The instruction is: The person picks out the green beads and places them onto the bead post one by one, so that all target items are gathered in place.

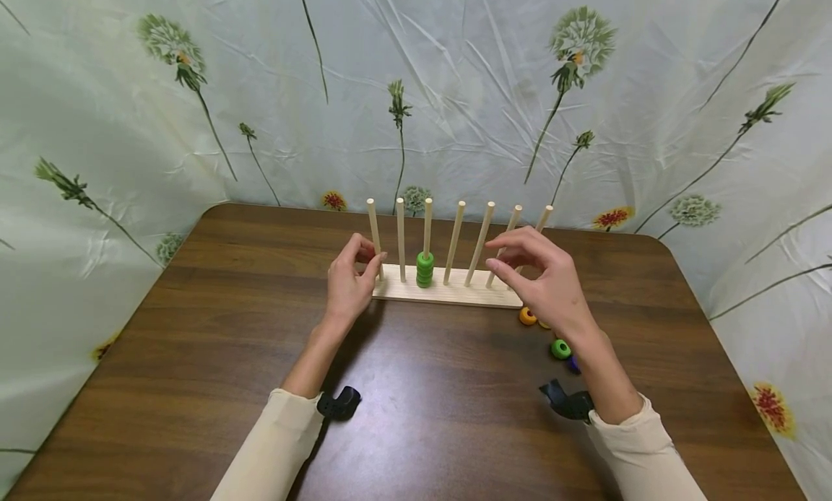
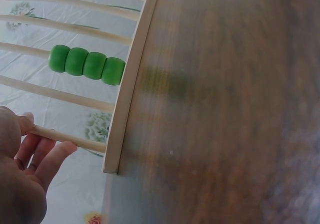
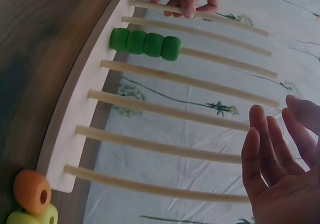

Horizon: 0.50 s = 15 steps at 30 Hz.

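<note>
Head view, centre: left hand (image 1: 349,283) pinches leftmost wooden peg (image 1: 374,230).
Steady it lightly; the spread right hand (image 1: 544,279) should avoid other pegs (image 1: 479,242).

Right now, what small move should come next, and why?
Probably lower the empty right hand to the loose round green bead on the brown wood-grain table: four stacked green beads share one pale wooden peg, and the left hand holds the leftmost peg.

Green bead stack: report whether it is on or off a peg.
On: the four beads are threaded on one peg, whose free end sticks out above them.
</note>
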Each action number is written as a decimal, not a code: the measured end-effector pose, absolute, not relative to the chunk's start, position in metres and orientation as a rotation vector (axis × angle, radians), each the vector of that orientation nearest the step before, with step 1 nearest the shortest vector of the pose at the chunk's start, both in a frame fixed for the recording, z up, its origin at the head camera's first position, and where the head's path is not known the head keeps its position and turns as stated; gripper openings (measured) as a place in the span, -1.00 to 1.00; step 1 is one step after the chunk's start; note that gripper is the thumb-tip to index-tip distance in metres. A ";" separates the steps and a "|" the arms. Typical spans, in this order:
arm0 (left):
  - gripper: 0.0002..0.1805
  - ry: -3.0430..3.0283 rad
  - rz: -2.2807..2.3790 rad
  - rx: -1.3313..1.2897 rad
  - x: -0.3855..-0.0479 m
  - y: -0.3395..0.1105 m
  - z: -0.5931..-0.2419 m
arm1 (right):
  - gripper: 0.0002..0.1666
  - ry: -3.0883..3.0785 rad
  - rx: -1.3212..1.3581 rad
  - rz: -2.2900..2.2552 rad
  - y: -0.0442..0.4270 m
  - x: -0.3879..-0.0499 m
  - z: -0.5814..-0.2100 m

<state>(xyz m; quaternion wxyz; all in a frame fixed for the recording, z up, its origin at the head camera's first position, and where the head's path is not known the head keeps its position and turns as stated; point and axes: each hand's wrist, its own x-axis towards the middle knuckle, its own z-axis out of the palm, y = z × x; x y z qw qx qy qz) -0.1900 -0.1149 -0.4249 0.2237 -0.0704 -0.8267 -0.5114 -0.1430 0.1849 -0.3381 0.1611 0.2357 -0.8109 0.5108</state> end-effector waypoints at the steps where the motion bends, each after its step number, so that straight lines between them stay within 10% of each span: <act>1: -0.83 -2.281 -1.416 -0.194 -0.190 -0.115 -0.425 | -0.72 -2.323 0.665 1.455 0.187 -0.143 -0.339; 15: -0.83 -2.279 -1.394 -0.194 -0.190 -0.115 -0.426 | -0.72 -2.392 0.599 1.400 0.204 -0.139 -0.349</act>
